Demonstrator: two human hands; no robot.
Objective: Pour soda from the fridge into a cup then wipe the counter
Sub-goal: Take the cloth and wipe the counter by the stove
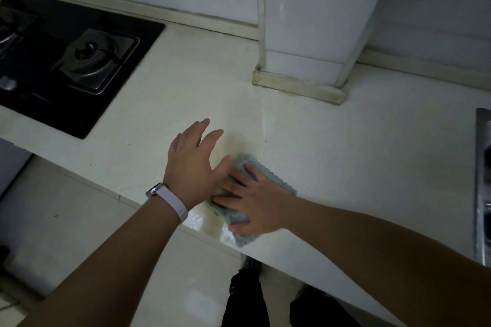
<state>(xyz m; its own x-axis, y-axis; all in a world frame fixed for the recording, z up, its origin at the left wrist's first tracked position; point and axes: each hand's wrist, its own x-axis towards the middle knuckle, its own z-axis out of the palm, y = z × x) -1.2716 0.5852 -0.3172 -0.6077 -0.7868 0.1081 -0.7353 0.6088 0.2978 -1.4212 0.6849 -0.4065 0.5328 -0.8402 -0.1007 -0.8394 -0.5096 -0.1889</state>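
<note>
A grey-blue folded cloth (273, 176) lies on the pale counter (345, 156) near its front edge. My right hand (252, 202) presses flat on the cloth, fingers spread across it. My left hand (195, 164), with a white watch at the wrist, hovers just left of the cloth with fingers apart and its thumb touching the cloth's edge. A wet sheen shows on the counter edge below the cloth. No cup or soda is in view.
A black gas hob (71, 61) sits at the back left of the counter. A white tiled pillar (305, 34) stands at the back. A steel sink rim (482, 183) shows at the right edge. The floor and my dark trousers lie below.
</note>
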